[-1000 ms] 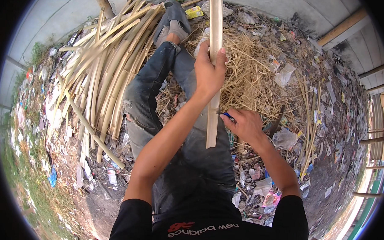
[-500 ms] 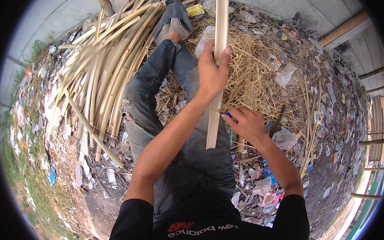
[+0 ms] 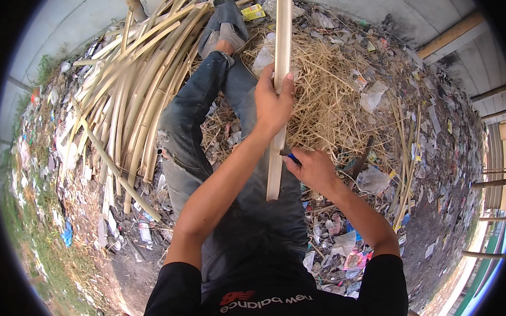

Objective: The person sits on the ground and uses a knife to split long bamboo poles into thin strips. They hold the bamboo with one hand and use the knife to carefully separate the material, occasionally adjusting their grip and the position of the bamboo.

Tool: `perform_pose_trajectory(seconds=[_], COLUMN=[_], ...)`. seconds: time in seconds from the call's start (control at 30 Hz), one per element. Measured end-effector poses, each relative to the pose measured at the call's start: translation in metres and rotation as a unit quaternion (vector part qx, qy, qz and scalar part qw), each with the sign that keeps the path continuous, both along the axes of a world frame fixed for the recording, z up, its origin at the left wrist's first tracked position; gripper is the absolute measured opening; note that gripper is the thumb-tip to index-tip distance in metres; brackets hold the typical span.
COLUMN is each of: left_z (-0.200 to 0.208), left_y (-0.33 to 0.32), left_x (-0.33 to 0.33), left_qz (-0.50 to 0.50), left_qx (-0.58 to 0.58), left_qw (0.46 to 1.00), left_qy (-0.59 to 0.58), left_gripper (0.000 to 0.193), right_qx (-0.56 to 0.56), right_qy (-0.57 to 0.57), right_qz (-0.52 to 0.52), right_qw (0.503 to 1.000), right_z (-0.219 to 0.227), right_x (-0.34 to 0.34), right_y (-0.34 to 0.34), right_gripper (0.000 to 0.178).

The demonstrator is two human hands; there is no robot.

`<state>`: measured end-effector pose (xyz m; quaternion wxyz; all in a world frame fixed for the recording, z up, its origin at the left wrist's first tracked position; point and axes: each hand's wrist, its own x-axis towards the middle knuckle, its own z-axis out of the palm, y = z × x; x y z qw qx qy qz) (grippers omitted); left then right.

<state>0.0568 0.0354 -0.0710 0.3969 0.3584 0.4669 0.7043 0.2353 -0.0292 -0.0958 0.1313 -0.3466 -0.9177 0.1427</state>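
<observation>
A long pale bamboo strip (image 3: 278,142) runs up and away from me over my lap, its near end lying above my thigh. My left hand (image 3: 273,103) is closed round it partway along, thumb on the right edge. Lower down, my right hand (image 3: 314,170) grips a small knife (image 3: 288,155); a bit of blue handle shows between the fingers. The dark blade meets the right edge of the strip, and most of the handle is hidden in my palm.
To the left lies a big pile of split bamboo strips (image 3: 138,92). Thin shavings (image 3: 322,99) heap up ahead on the right. Plastic litter covers the ground around my outstretched legs (image 3: 190,114). A concrete wall (image 3: 364,6) stands at the far side, with a wooden post (image 3: 452,35) against it.
The bamboo strip has shifted slightly left and toward me, together with my left hand. My right hand has moved a little left and nearer, its knife still at the strip's edge.
</observation>
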Motion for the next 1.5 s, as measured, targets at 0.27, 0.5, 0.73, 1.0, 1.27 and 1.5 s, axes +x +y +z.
perform_pose_trajectory(seconds=[0.27, 0.5, 0.73, 1.0, 1.27, 1.5], left_z=[-0.007, 0.002, -0.001, -0.009, 0.071, 0.101], left_y=[-0.009, -0.01, 0.0, 0.009, 0.06, 0.026], left_x=[-0.006, -0.007, -0.007, -0.013, -0.104, -0.111], left_qz=[0.0, -0.015, -0.017, 0.006, 0.112, 0.042], left_qx=[-0.014, -0.019, -0.015, -0.033, 0.096, 0.098], left_qw=[0.999, 0.999, 0.998, 0.999, 0.989, 0.994], left_qy=[-0.052, -0.042, -0.058, -0.037, -0.019, -0.026], left_gripper=[0.029, 0.028, 0.028, 0.023, 0.019, 0.02], right_qx=[-0.101, -0.13, -0.15, -0.165, -0.278, -0.31], right_qy=[-0.007, -0.041, -0.068, -0.07, 0.017, 0.418], right_qz=[0.01, 0.074, 0.069, 0.083, 0.084, -0.348], right_qw=[0.995, 0.988, 0.984, 0.98, 0.957, 0.779], right_z=[-0.001, -0.022, -0.026, -0.022, -0.045, -0.036], right_x=[-0.002, 0.014, 0.023, 0.027, 0.049, 0.065], right_y=[0.0, -0.029, -0.062, -0.062, -0.065, 0.003], right_gripper=[0.036, 0.032, 0.033, 0.037, 0.043, 0.029])
